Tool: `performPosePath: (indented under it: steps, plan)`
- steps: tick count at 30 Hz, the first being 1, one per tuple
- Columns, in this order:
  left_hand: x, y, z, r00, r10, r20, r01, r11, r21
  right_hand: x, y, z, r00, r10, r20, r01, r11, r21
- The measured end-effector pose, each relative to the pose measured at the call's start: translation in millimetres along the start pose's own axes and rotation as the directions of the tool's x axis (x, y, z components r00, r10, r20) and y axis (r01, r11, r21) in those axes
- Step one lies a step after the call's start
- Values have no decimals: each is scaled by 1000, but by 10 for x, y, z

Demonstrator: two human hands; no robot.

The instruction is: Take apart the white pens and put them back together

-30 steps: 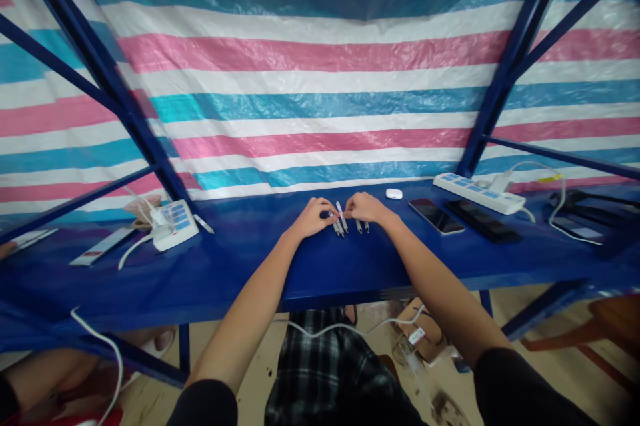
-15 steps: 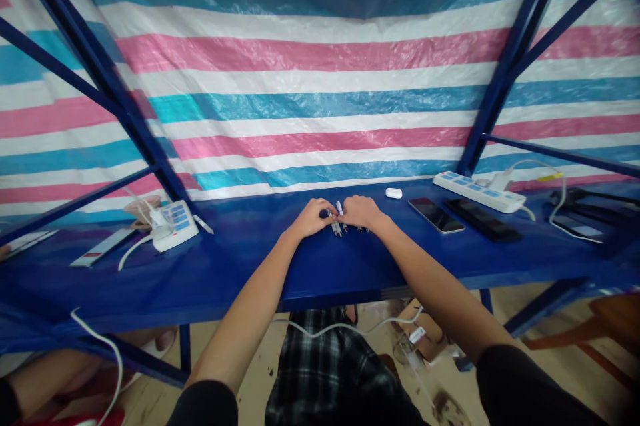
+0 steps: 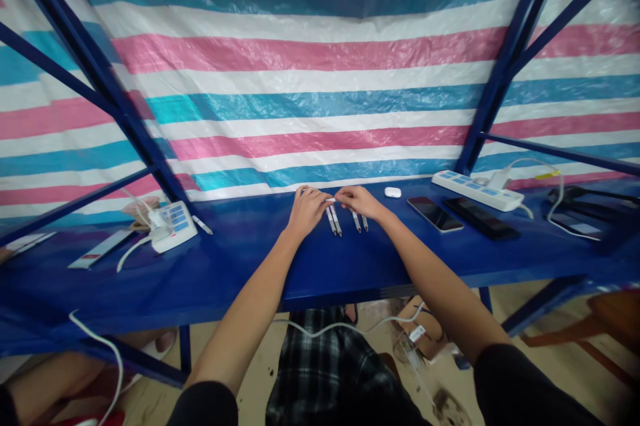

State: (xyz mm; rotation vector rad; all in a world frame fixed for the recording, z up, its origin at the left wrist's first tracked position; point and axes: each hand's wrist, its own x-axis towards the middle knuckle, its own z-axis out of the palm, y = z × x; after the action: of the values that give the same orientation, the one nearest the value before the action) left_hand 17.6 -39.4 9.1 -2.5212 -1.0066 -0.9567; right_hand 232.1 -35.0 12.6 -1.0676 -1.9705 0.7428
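Near the back of the blue table point(image 3: 320, 273), my left hand point(image 3: 309, 207) and my right hand point(image 3: 361, 201) are close together. A small white pen-like item point(image 3: 331, 199) spans the gap between their fingertips, and both hands are closed on it. Two white pens with dark tips point(image 3: 333, 221) lie side by side below my left fingers. Another two pens point(image 3: 359, 221) lie below my right hand, a little apart from the first pair. The upper ends of the pens are partly hidden by my fingers.
A white earphone case point(image 3: 393, 192), a phone point(image 3: 435, 213), a dark device point(image 3: 481, 218) and a power strip point(image 3: 477, 191) lie to the right. Leftward are another power strip point(image 3: 175, 227), a pen point(image 3: 202, 225) and a flat phone-like item point(image 3: 101, 249). Another person's legs point(image 3: 65, 379) show lower left.
Both hands have lifted slightly toward the back and uncovered more of the pens on the table. The pen-like item between them now lies sideways instead of pointing upward.
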Motion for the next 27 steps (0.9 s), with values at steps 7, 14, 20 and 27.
performPosePath:
  steps: [7,14,20,27]
  plan:
    - [-7,-3,18,999,-11,52,17,992,-121,40,135,19,989,109,100,-124,981,152]
    - [9,-10,27,987,-158,25,157,929,-335,47,50,27,997,-64,-35,60,992,-109]
    - [11,-33,48,978,-204,47,204,875,-440,26,27,10,984,-165,-73,153,977,-151]
    - [-28,-89,82,984,-178,-23,155,904,-398,19,59,69,997,-24,-79,37,985,169]
